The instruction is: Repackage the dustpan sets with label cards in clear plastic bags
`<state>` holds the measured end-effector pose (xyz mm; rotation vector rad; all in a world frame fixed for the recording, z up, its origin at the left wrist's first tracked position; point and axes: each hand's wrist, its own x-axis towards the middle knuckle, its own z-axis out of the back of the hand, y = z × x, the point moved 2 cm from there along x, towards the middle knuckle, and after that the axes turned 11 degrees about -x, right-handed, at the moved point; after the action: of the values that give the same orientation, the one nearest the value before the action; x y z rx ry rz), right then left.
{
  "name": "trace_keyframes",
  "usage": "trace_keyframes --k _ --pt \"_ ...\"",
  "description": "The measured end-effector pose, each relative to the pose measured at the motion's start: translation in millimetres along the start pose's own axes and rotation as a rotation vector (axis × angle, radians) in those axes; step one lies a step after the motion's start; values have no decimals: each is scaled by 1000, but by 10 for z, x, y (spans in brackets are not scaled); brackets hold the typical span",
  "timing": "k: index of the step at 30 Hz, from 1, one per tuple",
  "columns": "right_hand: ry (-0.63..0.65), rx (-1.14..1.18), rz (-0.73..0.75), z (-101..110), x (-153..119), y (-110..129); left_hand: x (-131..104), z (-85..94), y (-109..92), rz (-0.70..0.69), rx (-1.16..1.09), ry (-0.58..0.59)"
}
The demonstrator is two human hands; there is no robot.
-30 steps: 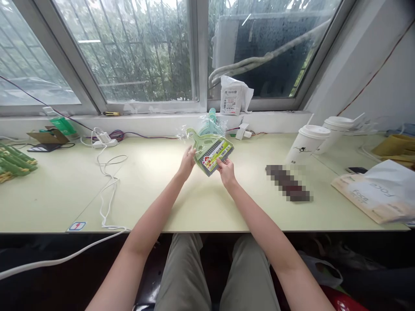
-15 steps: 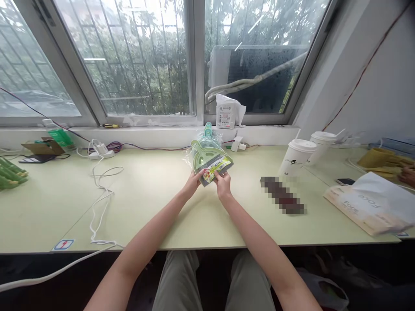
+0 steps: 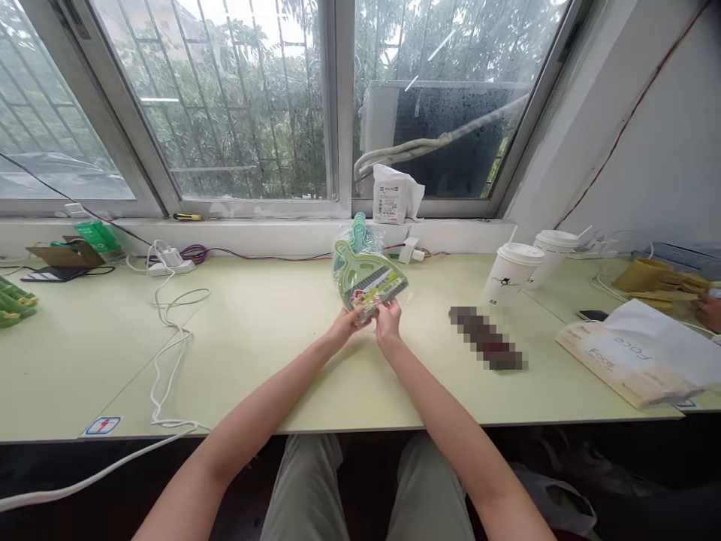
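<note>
Grey-framed windows (image 3: 253, 113) stood beyond the far edge of our pale yellow-green tabletop (image 3: 282, 376). White cable (image 3: 159, 376) wandered over its left part and dropped past the near edge. Close to the near right corner we had a paper bag (image 3: 625, 361) lying flat. Midway between the left and right ends, over the tabletop, we held a green dustpan (image 3: 359, 267) in clear plastic wrapping, its handle toward the far edge and a printed label (image 3: 383, 285) across its wide end; a bluish-green handle (image 3: 359, 231) showed behind. Whether the package touched the tabletop, we could not tell. Our left grip (image 3: 341, 330) was clamped on its near left corner, our right grip (image 3: 387, 319) on the near end just beside. Toward the right end, two lidded white cups (image 3: 511, 278) stood upright, and nearer us lay a dark object (image 3: 487, 342) blurred into blocks. Past the far edge, a white packet (image 3: 388, 197) stood on the sill, with a small yellow-and-black tool (image 3: 188, 217) farther left.
</note>
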<state>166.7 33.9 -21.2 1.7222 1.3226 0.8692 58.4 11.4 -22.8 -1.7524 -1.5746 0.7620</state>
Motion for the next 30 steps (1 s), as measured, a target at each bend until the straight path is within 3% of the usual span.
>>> trace_keyframes --k 3,9,15,18,23,30 --pt "-43 -17 3 59 47 30 -6 -36 135 142 37 95" --pt "76 23 -9 10 1 1 -14 -12 -156 -177 88 51" --pt "247 29 -99 -51 -13 -3 -35 100 -301 -253 208 23" --pt "295 15 -94 -45 5 21 -25 127 -287 -232 233 17" --pt "255 9 -84 -30 0 -8 2 156 -248 -195 250 -5" --pt "264 -76 -141 -27 102 -87 60 251 -363 -177 311 -151"
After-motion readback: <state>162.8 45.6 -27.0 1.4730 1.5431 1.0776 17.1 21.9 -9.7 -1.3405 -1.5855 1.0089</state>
